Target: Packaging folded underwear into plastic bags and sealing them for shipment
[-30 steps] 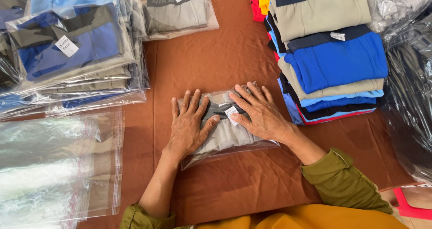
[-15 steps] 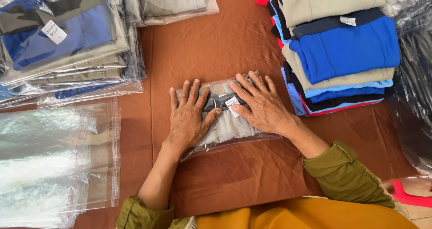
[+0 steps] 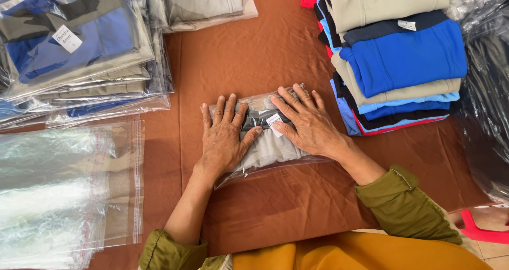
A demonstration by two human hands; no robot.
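Both hands lie flat, palms down and fingers spread, on a bagged garment [image 3: 268, 145] at the centre of the table [image 3: 275, 52], which is covered with a rust-brown cloth. The left hand [image 3: 225, 137] presses the left half of the packet; the right hand [image 3: 310, 124] covers the right half, its fingers angled toward the left hand. Neither hand grips anything; both are fully open and rest on the clear plastic. The packet holds a folded grey garment with a dark collar area and a small white label between the two hands. The clear bag's edge extends past the garment toward the person. To the left lies a pile of empty clear bags [image 3: 63, 190], flat on the table and well apart from the packet. Behind that pile sits a stack of already bagged garments [image 3: 74, 52], blue and grey, with another bagged grey garment [image 3: 207, 2] near the far edge. To the right stands a stack of unbagged folded garments [image 3: 397, 63] in beige, navy and blue, near the right hand but not touching it. Olive sleeves [image 3: 400, 206] cover the forearms partly.
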